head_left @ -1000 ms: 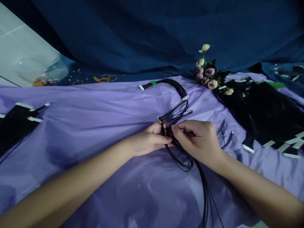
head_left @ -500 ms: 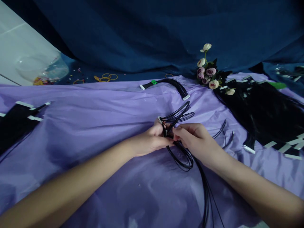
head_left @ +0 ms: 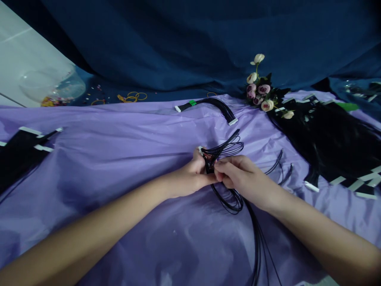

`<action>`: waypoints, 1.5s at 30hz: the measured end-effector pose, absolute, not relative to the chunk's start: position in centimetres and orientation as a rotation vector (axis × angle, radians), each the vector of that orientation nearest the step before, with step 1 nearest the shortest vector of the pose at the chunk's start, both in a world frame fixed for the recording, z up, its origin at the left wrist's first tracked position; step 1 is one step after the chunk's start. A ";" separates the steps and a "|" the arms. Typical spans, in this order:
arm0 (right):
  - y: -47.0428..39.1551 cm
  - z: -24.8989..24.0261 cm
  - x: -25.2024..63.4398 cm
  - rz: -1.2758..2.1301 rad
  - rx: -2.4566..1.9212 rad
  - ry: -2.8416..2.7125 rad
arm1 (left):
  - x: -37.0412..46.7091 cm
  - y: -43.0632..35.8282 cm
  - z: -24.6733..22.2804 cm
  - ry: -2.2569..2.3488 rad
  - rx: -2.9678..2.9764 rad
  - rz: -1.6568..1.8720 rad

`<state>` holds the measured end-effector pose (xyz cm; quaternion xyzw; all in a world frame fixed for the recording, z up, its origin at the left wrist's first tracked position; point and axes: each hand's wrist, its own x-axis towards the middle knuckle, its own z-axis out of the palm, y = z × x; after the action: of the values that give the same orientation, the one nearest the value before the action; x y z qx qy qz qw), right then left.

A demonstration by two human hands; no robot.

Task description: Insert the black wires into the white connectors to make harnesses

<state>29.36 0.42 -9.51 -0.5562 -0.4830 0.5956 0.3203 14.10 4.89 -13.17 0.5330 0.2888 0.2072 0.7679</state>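
Near the middle, my left hand (head_left: 195, 176) is closed round a looped bundle of thin black wires (head_left: 228, 149), with a small white connector at its fingertips. My right hand (head_left: 238, 174) pinches at the same bundle, its fingertips touching the middle of the loops beside my left thumb. One loop hangs below the hands, and long loose wires trail down toward the bottom edge. Beyond the hands, a short black cable (head_left: 216, 104) with white end connectors and a green mark lies curved on the purple cloth (head_left: 119, 139).
Black cables with white connectors lie at the left (head_left: 18, 155) and in a large pile at the right (head_left: 333, 139). Artificial flowers (head_left: 263, 89) stand at the back right. Yellow rubber bands (head_left: 135, 97) and a clear plastic container (head_left: 70, 85) are at the back left.
My right hand has shifted slightly left along the bundle, its fingers more tightly bunched. The upper wire loops have spread a little.
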 end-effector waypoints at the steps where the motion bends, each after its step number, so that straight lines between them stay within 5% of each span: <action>1: 0.3 -9.6 29.3 1.491 -1.462 -1.365 | 14.0 4.9 -13.3 0.631 1.168 0.447; 9: -0.3 -10.2 29.1 -0.024 -1.502 -2.154 | 13.9 5.0 -13.3 0.616 1.293 0.493; 14: -0.2 -10.4 28.9 -0.421 -1.419 -2.194 | 14.2 4.8 -13.1 0.612 1.307 0.501; 25: -0.1 -9.6 28.4 0.767 -1.592 -1.855 | 14.2 4.5 -12.4 0.560 1.337 0.480; 45: 1.0 -8.1 32.6 0.877 -1.400 -2.164 | 14.1 4.8 -13.1 0.533 0.977 0.477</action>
<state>32.56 1.04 -8.13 -0.5029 -0.7775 0.3150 0.2083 14.09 4.85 -13.05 0.4594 0.2507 0.2241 0.8221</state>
